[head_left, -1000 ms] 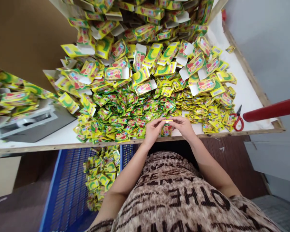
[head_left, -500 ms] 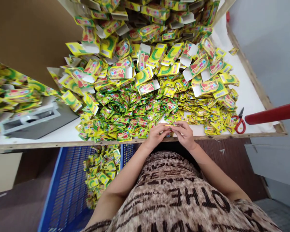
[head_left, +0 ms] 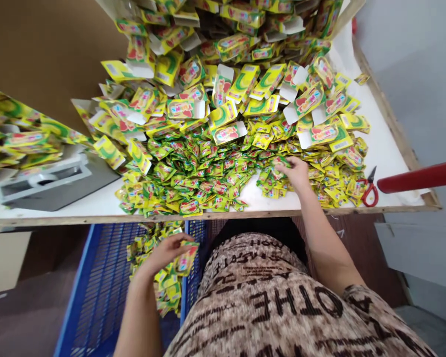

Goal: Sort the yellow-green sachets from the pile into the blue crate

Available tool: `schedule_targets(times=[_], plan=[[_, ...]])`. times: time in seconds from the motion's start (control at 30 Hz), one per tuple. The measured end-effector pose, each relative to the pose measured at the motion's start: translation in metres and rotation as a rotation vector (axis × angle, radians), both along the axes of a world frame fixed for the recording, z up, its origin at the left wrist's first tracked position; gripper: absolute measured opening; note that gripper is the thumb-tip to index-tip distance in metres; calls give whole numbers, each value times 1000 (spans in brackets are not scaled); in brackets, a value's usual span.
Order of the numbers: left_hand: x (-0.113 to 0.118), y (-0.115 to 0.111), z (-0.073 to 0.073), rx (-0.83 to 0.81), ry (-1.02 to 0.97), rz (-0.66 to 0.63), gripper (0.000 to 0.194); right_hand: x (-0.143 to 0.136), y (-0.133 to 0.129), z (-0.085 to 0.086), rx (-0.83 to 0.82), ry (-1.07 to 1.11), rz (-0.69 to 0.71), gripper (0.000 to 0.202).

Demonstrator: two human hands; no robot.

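My left hand [head_left: 171,249] is over the blue basket, thumb and fingers closed at the upper edge of a small yellow-green box [head_left: 186,260] with a red fruit print. My right hand [head_left: 298,172] reaches onto the table, its fingertips pinched on a green sachet [head_left: 279,161] at the edge of the sachet pile [head_left: 211,171]. Behind the sachets lie many open-flapped cartons [head_left: 228,133] of the same print, heaped high toward the back.
Below the table's left front edge stands a blue plastic basket [head_left: 92,282] with several filled boxes [head_left: 167,287] in it. Red-handled scissors [head_left: 370,191] and a red pole [head_left: 419,177] are at the right. A grey tape dispenser [head_left: 55,183] sits at the left beside a large brown cardboard panel [head_left: 52,54].
My hands were together at the table's front edge and have parted. The left moved down-left over the basket with a box; the right went forward to the sachets.
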State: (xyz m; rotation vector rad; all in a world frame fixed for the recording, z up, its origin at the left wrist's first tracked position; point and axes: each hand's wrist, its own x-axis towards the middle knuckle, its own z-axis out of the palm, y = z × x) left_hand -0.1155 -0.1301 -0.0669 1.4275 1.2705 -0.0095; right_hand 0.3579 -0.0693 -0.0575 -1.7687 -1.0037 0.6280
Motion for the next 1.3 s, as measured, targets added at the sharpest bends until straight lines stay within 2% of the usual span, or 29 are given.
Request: schedule_targets(times=[0.07, 0.1, 0.13, 0.17, 0.2, 0.27, 0.33, 0.4, 0.47, 0.53, 0.57, 0.63, 0.73, 0.83, 0.9, 0.97, 1.07, 1.17, 1.23, 1.3], plan=[[-38, -12, -24, 18, 386, 107, 37, 14, -20, 1, 84, 102, -31, 33], [-49, -16, -30, 6, 525, 143, 38, 17, -29, 2, 114, 118, -46, 32], [-53, -17, -30, -17, 580, 161, 39, 17, -37, 2, 127, 105, -58, 31], [-51, -17, -25, -46, 536, 158, 40, 16, -44, 2, 119, 57, -66, 29], [-41, -15, -15, -66, 411, 136, 41, 15, -50, 2, 89, -26, -75, 27], [0, -8, 12, -37, 50, 60, 39, 13, -60, 4, 7, -258, -105, 22], [62, 3, 36, 104, -217, -46, 32, 17, -69, 10, -32, -490, -146, 19], [134, 18, 44, 279, -429, -190, 27, 23, -77, 20, -1, -614, -188, 20], [202, 33, 34, 455, -529, -295, 23, 25, -84, 31, 29, -563, -198, 22], [253, 45, 15, 624, -475, -313, 22, 18, -89, 35, -2, -367, -87, 24], [272, 49, 6, 702, -413, -298, 24, 11, -90, 33, -39, -265, 7, 24], [292, 55, -7, 821, -268, -255, 36, -2, -89, 24, -120, -149, 182, 25], [291, 56, -9, 879, -88, -200, 51, -14, -86, 5, -177, -121, 224, 29], [278, 54, -6, 843, -40, -172, 35, -11, -86, -2, -164, 12, 220, 30], [272, 53, -7, 764, -114, -116, 18, -9, -86, 2, -156, 127, 249, 31], [268, 54, -10, 605, -245, -11, 12, -11, -83, 8, -168, 200, 330, 32], [264, 55, -13, 297, -448, 104, 17, -22, -73, 8, -191, 198, 435, 31], [258, 54, -10, 51, -590, 154, 19, -36, -63, -5, -211, 159, 416, 27], [255, 50, -7, -23, -656, 168, 23, -44, -59, -13, -230, 168, 383, 28], [256, 47, -6, -5, -693, 212, 28, -50, -57, -18, -246, 214, 345, 32]])
